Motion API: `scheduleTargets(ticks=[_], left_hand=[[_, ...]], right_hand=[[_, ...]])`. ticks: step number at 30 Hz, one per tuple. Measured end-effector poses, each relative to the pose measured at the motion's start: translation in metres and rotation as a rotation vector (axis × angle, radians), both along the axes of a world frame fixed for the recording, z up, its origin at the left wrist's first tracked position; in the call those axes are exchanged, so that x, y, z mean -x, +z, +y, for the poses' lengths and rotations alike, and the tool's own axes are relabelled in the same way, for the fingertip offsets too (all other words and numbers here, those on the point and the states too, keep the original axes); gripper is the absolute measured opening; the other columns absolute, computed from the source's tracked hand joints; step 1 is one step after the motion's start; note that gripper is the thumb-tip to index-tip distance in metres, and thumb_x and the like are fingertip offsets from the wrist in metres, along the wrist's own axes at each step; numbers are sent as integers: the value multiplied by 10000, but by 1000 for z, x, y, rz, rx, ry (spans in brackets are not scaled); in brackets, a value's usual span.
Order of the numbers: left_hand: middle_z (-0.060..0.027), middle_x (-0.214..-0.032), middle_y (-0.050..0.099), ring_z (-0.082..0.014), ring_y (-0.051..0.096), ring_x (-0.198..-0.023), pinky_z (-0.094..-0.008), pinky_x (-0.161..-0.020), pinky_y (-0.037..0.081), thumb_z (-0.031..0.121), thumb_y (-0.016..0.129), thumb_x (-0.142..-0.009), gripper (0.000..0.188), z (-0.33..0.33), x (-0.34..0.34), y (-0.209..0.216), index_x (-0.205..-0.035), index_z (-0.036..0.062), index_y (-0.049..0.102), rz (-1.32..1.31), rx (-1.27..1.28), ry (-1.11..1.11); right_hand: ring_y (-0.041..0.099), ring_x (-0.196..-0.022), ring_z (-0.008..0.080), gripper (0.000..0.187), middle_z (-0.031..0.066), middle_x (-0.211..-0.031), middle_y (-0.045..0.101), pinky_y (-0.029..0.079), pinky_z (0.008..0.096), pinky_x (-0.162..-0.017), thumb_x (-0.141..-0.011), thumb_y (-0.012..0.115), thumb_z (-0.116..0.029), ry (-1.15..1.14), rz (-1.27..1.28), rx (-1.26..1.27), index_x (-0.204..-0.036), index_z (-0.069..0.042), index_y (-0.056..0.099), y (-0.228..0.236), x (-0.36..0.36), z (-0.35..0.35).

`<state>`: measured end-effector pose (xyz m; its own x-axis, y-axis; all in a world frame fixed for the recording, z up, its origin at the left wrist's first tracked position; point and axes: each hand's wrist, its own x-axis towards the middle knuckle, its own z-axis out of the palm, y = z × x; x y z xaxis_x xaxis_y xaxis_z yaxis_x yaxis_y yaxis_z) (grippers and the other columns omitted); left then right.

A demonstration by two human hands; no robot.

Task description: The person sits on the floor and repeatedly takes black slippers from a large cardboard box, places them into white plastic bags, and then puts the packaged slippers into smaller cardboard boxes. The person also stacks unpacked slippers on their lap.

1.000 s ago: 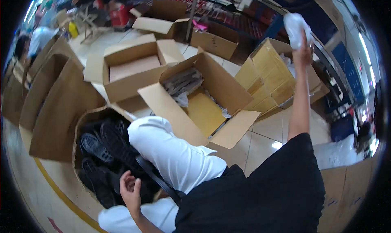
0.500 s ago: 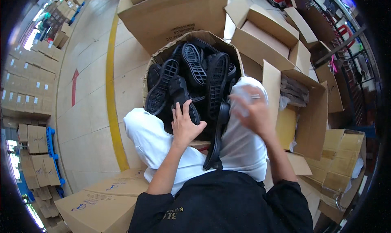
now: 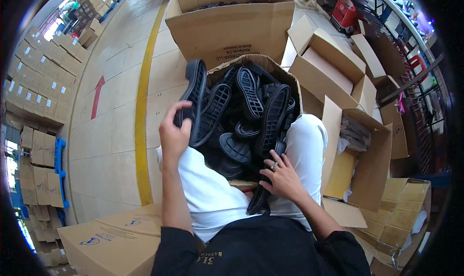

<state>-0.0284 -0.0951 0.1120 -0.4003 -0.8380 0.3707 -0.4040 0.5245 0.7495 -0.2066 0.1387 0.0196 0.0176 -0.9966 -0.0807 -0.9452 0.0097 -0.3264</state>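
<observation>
My left hand (image 3: 175,131) is closed on a black shoe sole (image 3: 195,85), raised upright at the left rim of an open carton (image 3: 296,93). That carton stands between my knees, filled with black rubber soles (image 3: 250,90), several with a grid pattern showing. Another black sole (image 3: 259,198) slants over the near rim toward my lap. My right hand (image 3: 285,177) grips its upper part, the fingers bent over it and the thumb along its left side. The hand hides part of this sole.
Beyond the carton stands a larger open box (image 3: 232,32). Open cartons (image 3: 333,58) crowd the right, one holding wrapped dark things (image 3: 355,133). A closed box (image 3: 111,242) sits near my left side. A yellow floor line (image 3: 141,116) runs along the left.
My left hand has lifted a sole out of the pile and up to the left. My right hand has come down from above my right knee onto the slanting sole.
</observation>
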Motion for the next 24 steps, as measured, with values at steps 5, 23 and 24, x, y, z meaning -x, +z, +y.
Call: scheduleTargets(ticks=[5, 23, 24], left_hand=[[-110, -1234, 500, -311, 520, -1051, -381, -880, 422, 6, 468, -688, 308, -114, 22, -59, -936, 149, 581, -392, 139, -237], [-204, -1372, 295, -384, 254, -1278, -535, -1002, 260, 39, 457, -793, 131, -116, 58, -148, -918, 75, 472, -665, 187, -101], [-227, -1380, 259, -376, 249, -1281, -527, -1009, 261, 104, 522, -790, 214, -115, 58, -147, -996, 62, 485, -754, 179, -94]], right_hand=[[287, -1273, 328, 339, 139, -1178, 510, 239, 504, -1018, -808, 544, -366, -3, -28, 47, -1009, -105, 626, 1, -12, -4], [572, -892, 252, 319, 58, -874, 613, 299, 453, -990, -619, 732, -143, 50, -306, 153, -907, -134, 594, 72, 42, -64], [593, -837, 258, 347, 82, -875, 626, 404, 380, -887, -645, 763, -195, -141, -340, 364, -934, -99, 599, 90, 46, -74]])
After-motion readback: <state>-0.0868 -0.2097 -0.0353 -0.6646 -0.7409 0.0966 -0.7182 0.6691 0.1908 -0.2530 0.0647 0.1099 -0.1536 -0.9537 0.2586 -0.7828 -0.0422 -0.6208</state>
